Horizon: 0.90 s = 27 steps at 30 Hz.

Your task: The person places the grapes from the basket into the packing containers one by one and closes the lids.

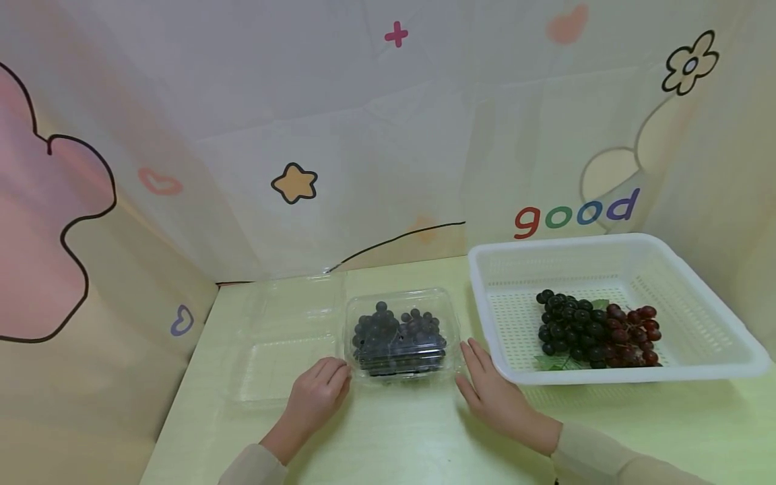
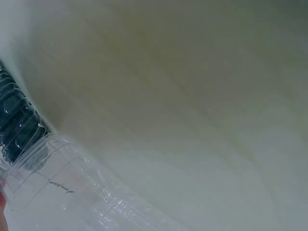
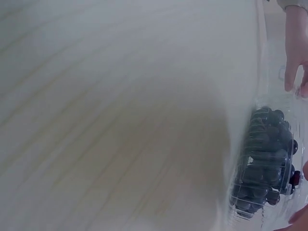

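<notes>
A transparent plastic clamshell box (image 1: 400,370) holds dark grapes (image 1: 378,333), and its lid lies over them. At the box's front left corner, my left hand (image 1: 318,394) pinches the rim between thumb and fingers. My right hand (image 1: 494,391) rests along the right side, fingers fairly straight and touching or almost touching the rim. The right wrist view shows the grapes (image 3: 264,159) through the box wall, with the left hand (image 3: 296,53) at the far corner. In the left wrist view, dark grapes (image 2: 19,120) show at the left edge beside transparent plastic (image 2: 91,192).
Just left of the box lies another transparent clamshell (image 1: 291,370), opened flat. On the right, a white plastic basket (image 1: 606,376) contains black grapes (image 1: 570,323), red grapes (image 1: 633,333) and green leaves. A printed curtain (image 1: 388,135) hangs behind the table (image 1: 394,438).
</notes>
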Each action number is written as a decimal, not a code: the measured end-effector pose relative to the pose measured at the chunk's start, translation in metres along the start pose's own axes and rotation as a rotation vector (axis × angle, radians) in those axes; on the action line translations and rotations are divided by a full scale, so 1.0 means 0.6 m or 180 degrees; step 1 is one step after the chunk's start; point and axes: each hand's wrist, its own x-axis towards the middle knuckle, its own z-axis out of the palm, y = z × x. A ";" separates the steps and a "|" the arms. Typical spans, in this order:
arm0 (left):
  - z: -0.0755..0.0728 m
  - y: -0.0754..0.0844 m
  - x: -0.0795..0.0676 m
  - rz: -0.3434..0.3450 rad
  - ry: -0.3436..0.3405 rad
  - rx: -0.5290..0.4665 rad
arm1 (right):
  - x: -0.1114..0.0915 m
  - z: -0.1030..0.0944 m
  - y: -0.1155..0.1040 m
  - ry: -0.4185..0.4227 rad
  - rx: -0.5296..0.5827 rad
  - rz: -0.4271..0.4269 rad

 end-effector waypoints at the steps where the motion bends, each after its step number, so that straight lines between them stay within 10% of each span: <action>1: 0.000 0.000 0.000 0.0009 0.0009 -0.0006 | 0.001 0.000 -0.001 -0.0018 0.0029 0.0022; 27: -0.006 -0.004 -0.001 0.0109 -0.0004 -0.0022 | 0.023 0.020 0.000 0.0085 0.0539 0.0155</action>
